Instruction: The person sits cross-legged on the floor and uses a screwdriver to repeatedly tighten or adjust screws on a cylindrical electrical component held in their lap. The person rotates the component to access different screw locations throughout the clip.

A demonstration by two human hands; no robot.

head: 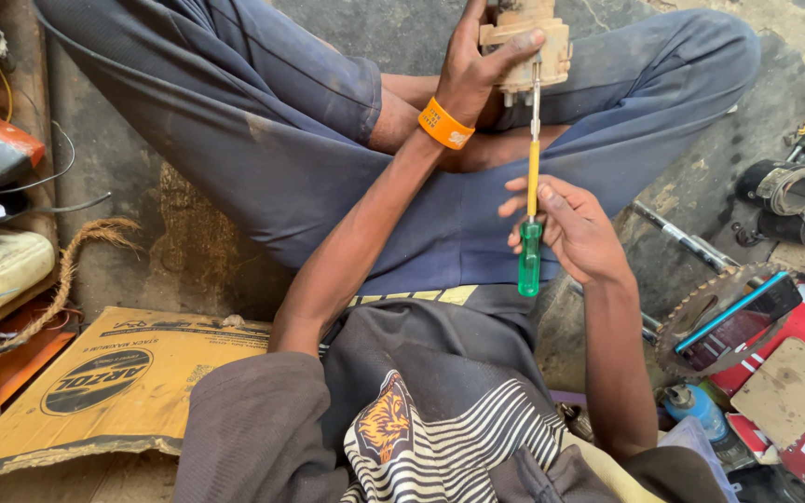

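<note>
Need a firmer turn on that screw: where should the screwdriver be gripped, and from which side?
Grip the screwdriver on its green handle, probably from the right, where the right hand already pinches it. The handle is its thickest part and hangs free toward the lap; the thin shaft runs up into the tan part that the left hand steadies.

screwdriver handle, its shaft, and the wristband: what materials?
Screwdriver handle: translucent plastic, green below and yellow above, glossy. Shaft: bare metal, thin and grey with a dull shine. Wristband on the left hand: probably silicone or rubber, matt orange, a smooth moulded loop.
</note>
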